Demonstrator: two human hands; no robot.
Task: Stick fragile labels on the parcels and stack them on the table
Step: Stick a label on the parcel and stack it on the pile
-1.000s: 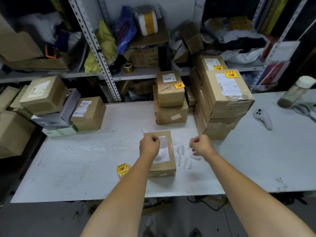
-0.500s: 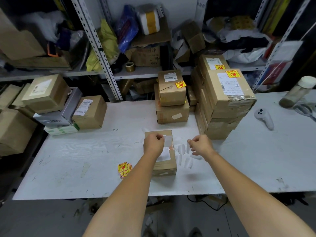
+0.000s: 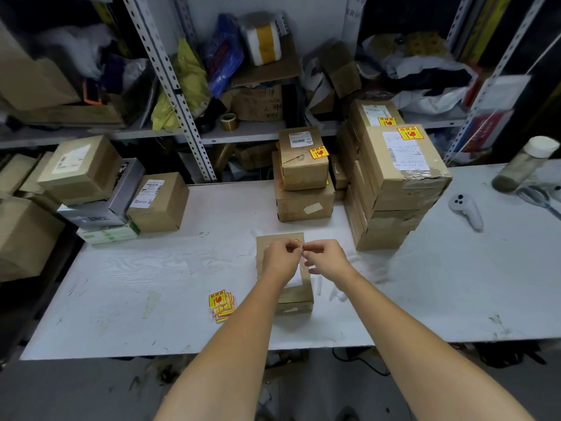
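Over the middle of the bench [image 3: 151, 268], the left hand [image 3: 280, 258] and right hand [image 3: 326, 258] are brought together fingertip to fingertip. A small yellow-and-red fragile label [image 3: 299, 242] is pinched between them, with the fingers of both hands curled round it. Only an edge of the label is seen. Whether its backing has been peeled off cannot be told.

Directly beneath both hands lies the parcel [image 3: 296, 294], flat on the bench, with its long axis running away from the person. The label is held above the far right part of the parcel's top face, so the coming move is judged to be a short downward press. Neither hand is clearly nearer. Most of the top face, including a white sheet on it, is hidden by the hands and wrists.

Just left of the parcel, a fanned pile of spare labels [image 3: 221, 302] rests on the bench. Pale strips [image 3: 337, 294] lie just to its right; their nature is hard to make out. Further back, labelled parcels stand in a low stack [image 3: 303, 183] and a tall stack [image 3: 394, 183].
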